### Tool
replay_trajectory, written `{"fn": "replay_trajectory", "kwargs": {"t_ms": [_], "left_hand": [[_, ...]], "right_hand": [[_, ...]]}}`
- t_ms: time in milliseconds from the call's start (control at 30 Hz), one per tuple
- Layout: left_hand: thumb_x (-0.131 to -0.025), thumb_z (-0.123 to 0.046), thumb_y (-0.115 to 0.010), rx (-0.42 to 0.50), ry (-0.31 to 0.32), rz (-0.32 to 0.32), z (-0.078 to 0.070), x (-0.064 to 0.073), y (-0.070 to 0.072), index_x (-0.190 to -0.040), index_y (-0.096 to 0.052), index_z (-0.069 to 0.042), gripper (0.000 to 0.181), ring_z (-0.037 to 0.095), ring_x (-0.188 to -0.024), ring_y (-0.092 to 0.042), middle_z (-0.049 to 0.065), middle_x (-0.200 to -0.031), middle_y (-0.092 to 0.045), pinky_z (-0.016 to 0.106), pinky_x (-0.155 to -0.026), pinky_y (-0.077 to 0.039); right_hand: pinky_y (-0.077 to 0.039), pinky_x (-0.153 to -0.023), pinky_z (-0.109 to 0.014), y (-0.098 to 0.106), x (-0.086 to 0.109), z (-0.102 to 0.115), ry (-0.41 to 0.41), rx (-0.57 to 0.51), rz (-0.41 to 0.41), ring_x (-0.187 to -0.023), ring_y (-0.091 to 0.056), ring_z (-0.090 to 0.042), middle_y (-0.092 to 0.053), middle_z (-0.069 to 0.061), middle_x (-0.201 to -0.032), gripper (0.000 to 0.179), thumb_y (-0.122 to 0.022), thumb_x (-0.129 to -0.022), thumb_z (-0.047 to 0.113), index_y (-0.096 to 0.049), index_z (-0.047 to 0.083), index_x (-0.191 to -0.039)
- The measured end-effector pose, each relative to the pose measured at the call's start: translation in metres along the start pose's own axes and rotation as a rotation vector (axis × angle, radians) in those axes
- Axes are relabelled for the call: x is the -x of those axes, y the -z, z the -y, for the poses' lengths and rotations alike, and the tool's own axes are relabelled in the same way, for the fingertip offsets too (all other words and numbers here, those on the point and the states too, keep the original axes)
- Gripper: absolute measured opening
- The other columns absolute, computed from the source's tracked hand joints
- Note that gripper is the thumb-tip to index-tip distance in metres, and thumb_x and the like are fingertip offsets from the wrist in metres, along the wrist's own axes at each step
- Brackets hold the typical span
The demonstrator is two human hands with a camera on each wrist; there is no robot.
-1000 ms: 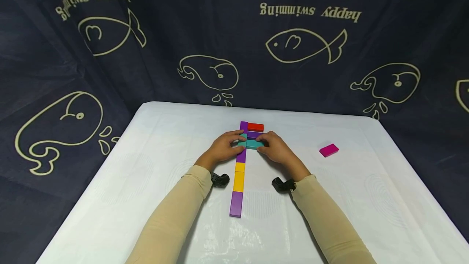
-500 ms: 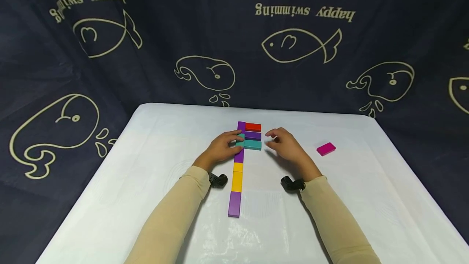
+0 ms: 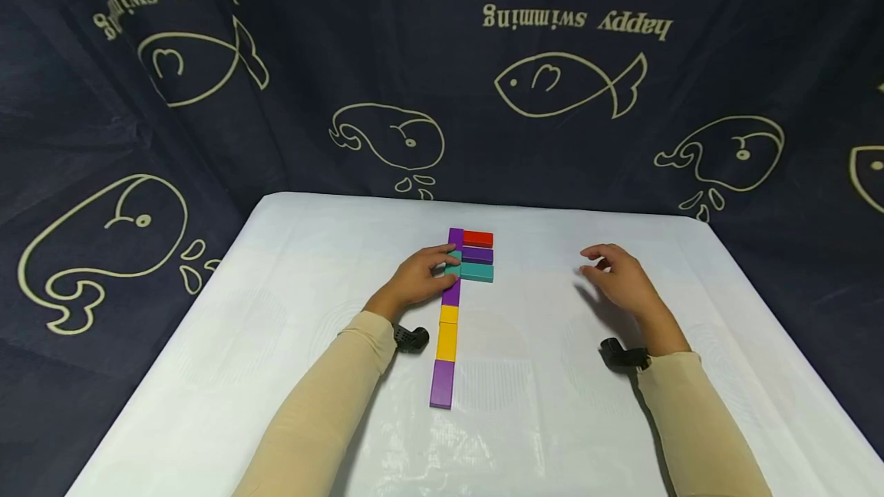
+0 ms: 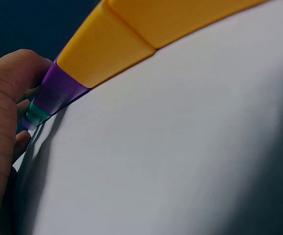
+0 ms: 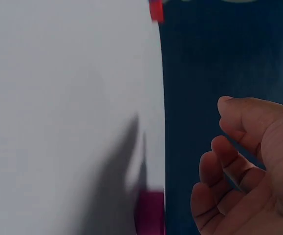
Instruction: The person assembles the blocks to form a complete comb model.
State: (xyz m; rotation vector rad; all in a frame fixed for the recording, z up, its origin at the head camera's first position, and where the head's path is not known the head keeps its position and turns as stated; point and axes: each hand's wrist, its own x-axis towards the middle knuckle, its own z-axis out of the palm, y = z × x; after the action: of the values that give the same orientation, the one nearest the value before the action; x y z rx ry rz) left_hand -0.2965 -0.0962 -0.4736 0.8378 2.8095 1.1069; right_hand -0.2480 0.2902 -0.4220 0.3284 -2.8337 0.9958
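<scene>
In the head view a column of flat blocks runs up the table: a near purple block (image 3: 443, 384), two yellow blocks (image 3: 447, 340), a second purple block (image 3: 450, 294), a teal block (image 3: 453, 258) and a far purple block (image 3: 456, 237). My left hand (image 3: 414, 277) rests its fingertips on the column around the teal block, thumb toward me. To the right my right hand (image 3: 621, 279) hovers over the table, fingers loosely bent and holding nothing. A magenta block (image 5: 151, 213) shows in the right wrist view; the hand hides it in the head view.
Three blocks stick out rightward from the column's far end: a red block (image 3: 478, 239), a dark purple block (image 3: 478, 255) and a teal block (image 3: 477, 272). They lie on a white table (image 3: 345, 236). A dark fish-print curtain (image 3: 387, 37) hangs behind it.
My right hand has let go of the protruding teal block and moved right, to where the magenta block lay in view. The left hand has stayed on the column.
</scene>
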Motion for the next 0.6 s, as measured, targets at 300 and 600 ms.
{"fn": "replay_trajectory", "kwargs": {"t_ms": [300, 600], "left_hand": [[-0.093, -0.032, -0.067, 0.003, 0.020, 0.002, 0.000, 0.001, 0.001, -0.125, -0.069, -0.019, 0.035, 0.022, -0.141, -0.039, -0.004, -0.152, -0.045, 0.042, -0.115, -0.031], [-0.092, -0.032, -0.067, -0.005, 0.001, 0.003, -0.001, 0.001, 0.000, -0.125, -0.069, -0.018, 0.035, 0.022, -0.140, -0.039, -0.003, -0.152, -0.045, 0.041, -0.115, -0.031]], "right_hand": [[-0.044, -0.088, -0.056, 0.023, 0.011, -0.028, -0.073, 0.034, -0.026, -0.111, -0.050, -0.044, -0.051, -0.027, -0.128, 0.035, -0.062, -0.096, 0.012, -0.059, -0.005, -0.126], [-0.030, -0.104, -0.067, 0.020, 0.014, -0.046, -0.127, -0.059, 0.082, -0.124, -0.040, -0.051, -0.040, -0.035, -0.139, 0.040, -0.061, -0.094, 0.004, -0.052, -0.008, -0.131]]}}
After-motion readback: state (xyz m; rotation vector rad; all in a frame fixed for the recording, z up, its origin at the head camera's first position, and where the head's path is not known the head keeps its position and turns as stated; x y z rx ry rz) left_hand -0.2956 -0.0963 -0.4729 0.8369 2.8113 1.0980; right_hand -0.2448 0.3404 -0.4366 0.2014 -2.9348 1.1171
